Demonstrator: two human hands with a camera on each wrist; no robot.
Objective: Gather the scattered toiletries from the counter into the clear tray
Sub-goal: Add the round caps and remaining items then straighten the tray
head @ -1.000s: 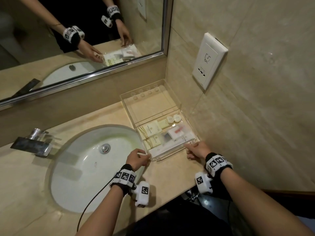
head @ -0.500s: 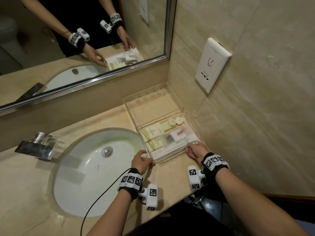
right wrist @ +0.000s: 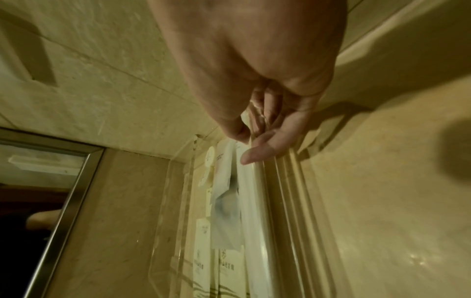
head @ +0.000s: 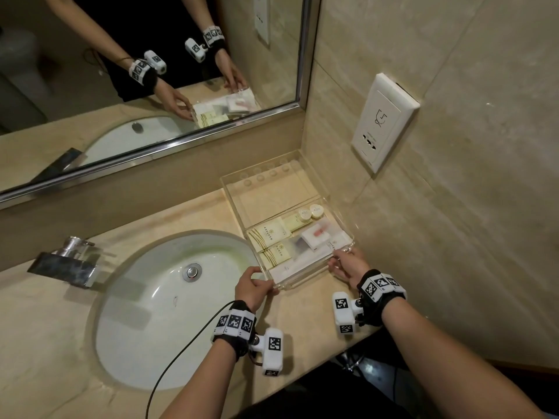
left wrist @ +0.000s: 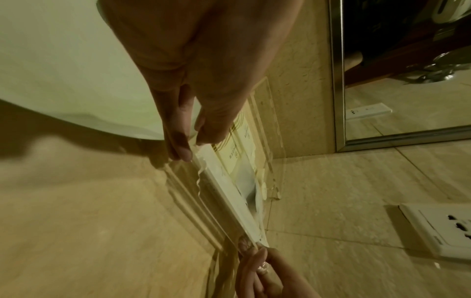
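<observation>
A clear tray (head: 234,204) stands on the counter in the corner by the wall. Its near half holds the toiletries: two yellow packets (head: 267,237), two round caps (head: 311,212), a white sachet with a red mark (head: 316,235) and a long white packet (head: 302,263). My left hand (head: 266,281) pinches the tray's near-left corner, thumb above and fingers (left wrist: 182,150) below. At the near-right corner my right hand (head: 338,258) pinches the front wall between thumb and fingers (right wrist: 257,153). The tray's far half is bare.
The white sink basin (head: 169,309) lies just left of the tray, with a chrome tap (head: 69,264) behind it. A mirror (head: 145,71) runs along the back wall. A white wall socket (head: 382,122) sits on the right wall above the tray.
Both hands have stayed at the tray's near corners. The right hand has closed in more tightly on its corner. The head view has shifted slightly.
</observation>
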